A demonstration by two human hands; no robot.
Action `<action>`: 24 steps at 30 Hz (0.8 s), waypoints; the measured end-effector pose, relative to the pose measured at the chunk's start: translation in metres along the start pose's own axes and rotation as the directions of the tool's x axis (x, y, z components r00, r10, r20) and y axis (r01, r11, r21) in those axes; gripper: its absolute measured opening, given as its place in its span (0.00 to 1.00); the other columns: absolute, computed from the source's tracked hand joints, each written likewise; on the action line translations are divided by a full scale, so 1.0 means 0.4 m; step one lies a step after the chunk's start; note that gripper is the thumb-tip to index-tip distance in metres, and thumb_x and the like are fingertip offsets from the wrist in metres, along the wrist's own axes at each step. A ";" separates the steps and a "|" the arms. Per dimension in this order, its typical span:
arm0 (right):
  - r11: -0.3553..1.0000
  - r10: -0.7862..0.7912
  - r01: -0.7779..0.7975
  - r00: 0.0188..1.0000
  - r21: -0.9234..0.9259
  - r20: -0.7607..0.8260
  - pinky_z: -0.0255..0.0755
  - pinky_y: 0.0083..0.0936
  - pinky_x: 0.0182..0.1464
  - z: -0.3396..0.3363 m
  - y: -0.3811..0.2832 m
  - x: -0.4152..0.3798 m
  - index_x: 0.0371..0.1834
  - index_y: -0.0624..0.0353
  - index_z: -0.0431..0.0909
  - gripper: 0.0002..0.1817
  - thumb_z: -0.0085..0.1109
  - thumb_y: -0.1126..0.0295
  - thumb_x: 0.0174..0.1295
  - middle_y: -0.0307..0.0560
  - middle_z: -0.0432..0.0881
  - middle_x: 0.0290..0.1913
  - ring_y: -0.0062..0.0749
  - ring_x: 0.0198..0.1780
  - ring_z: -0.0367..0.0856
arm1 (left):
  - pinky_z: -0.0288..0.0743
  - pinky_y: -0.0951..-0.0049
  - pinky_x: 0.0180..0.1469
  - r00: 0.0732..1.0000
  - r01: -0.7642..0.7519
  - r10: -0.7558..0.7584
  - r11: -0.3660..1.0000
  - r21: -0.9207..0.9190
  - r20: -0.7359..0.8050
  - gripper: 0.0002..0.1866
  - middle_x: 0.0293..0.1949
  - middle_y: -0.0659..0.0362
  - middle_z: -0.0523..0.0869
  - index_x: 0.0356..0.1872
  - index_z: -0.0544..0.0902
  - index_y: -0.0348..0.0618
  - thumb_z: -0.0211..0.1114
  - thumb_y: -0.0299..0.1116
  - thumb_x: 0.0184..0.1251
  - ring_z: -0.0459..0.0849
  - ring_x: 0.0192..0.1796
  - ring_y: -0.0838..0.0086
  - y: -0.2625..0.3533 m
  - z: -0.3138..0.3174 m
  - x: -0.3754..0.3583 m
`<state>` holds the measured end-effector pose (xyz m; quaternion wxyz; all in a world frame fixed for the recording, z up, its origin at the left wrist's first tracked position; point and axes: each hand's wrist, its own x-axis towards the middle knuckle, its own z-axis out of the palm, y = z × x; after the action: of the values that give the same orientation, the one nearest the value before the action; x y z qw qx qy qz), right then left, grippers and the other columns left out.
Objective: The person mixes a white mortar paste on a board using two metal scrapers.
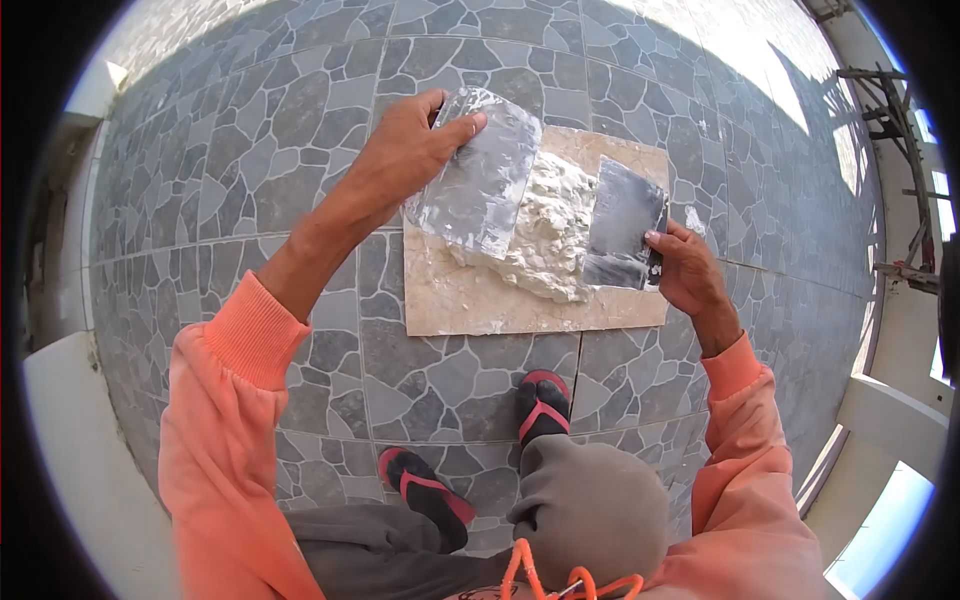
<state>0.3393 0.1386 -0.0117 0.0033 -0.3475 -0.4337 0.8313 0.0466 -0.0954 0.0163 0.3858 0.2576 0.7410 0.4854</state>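
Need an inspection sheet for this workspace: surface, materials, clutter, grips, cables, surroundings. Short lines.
Surface: patterned tile floor, bearing a tan board.
Job's things: white paste heaped on the board; grey plate, smeared white; dark blade. Whether either tool touches the paste is unclear.
Clutter: white smear on the floor right of the board.
Left grip: closed on the grey plate's upper end.
Right grip: closed on the dark blade's right edge.
Cables: nothing seen.
Surroundings: pale wall at left; sandalled feet near the board.
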 end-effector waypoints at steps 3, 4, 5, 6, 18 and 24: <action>0.998 -0.006 0.002 0.998 -0.066 -0.057 0.81 0.30 0.52 0.027 -0.008 -0.046 0.52 0.68 0.77 0.11 0.56 0.73 0.73 0.45 0.84 0.46 0.26 0.45 0.85 | 0.79 0.74 0.53 0.996 -0.090 0.089 0.993 -0.072 -0.009 0.35 0.51 0.45 0.83 0.65 0.71 0.19 0.66 0.45 0.74 0.82 0.52 0.71 -0.043 0.077 0.006; 0.996 -0.025 0.026 1.000 -0.086 0.011 0.82 0.30 0.50 0.035 -0.022 -0.057 0.49 0.69 0.77 0.11 0.54 0.70 0.74 0.45 0.83 0.45 0.27 0.43 0.84 | 0.78 0.73 0.54 0.996 -0.082 0.084 0.996 -0.047 0.035 0.37 0.52 0.44 0.83 0.66 0.69 0.18 0.67 0.45 0.73 0.82 0.54 0.69 -0.044 0.085 0.001; 0.993 -0.020 0.020 1.000 -0.115 -0.002 0.82 0.30 0.50 0.048 -0.034 -0.063 0.49 0.68 0.77 0.11 0.54 0.70 0.75 0.45 0.83 0.44 0.27 0.43 0.84 | 0.78 0.72 0.56 0.995 -0.074 0.076 0.997 -0.022 0.072 0.38 0.53 0.42 0.82 0.68 0.67 0.17 0.67 0.45 0.73 0.82 0.55 0.67 -0.045 0.090 -0.007; 0.989 -0.012 0.010 1.000 -0.149 -0.010 0.82 0.30 0.50 0.067 -0.050 -0.063 0.48 0.68 0.77 0.11 0.54 0.69 0.75 0.44 0.83 0.44 0.27 0.42 0.84 | 0.77 0.71 0.57 0.992 -0.096 0.095 0.995 0.001 0.087 0.38 0.54 0.42 0.82 0.68 0.67 0.17 0.67 0.45 0.73 0.82 0.55 0.67 -0.047 0.086 -0.016; 0.816 -0.008 0.123 0.980 -0.566 0.200 0.85 0.32 0.49 0.242 -0.165 0.121 0.51 0.69 0.75 0.13 0.55 0.68 0.75 0.44 0.82 0.41 0.26 0.40 0.84 | 0.81 0.72 0.53 0.867 -0.211 0.146 0.974 -0.085 -0.477 0.41 0.59 0.40 0.79 0.71 0.62 0.17 0.66 0.44 0.73 0.85 0.55 0.66 -0.112 -0.179 -0.230; 0.754 -0.052 0.234 0.953 -0.614 0.299 0.82 0.35 0.47 0.216 -0.168 0.055 0.46 0.66 0.79 0.09 0.57 0.71 0.71 0.43 0.83 0.41 0.28 0.39 0.84 | 0.78 0.77 0.41 0.846 0.048 -0.005 0.997 0.067 -0.534 0.33 0.44 0.52 0.84 0.65 0.71 0.20 0.66 0.42 0.74 0.82 0.41 0.78 -0.190 -0.141 -0.379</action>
<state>0.2526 0.1249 0.0573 -0.1093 -0.1795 -0.7138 0.6680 0.0862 -0.2696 0.0082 0.1614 0.1172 0.8407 0.5034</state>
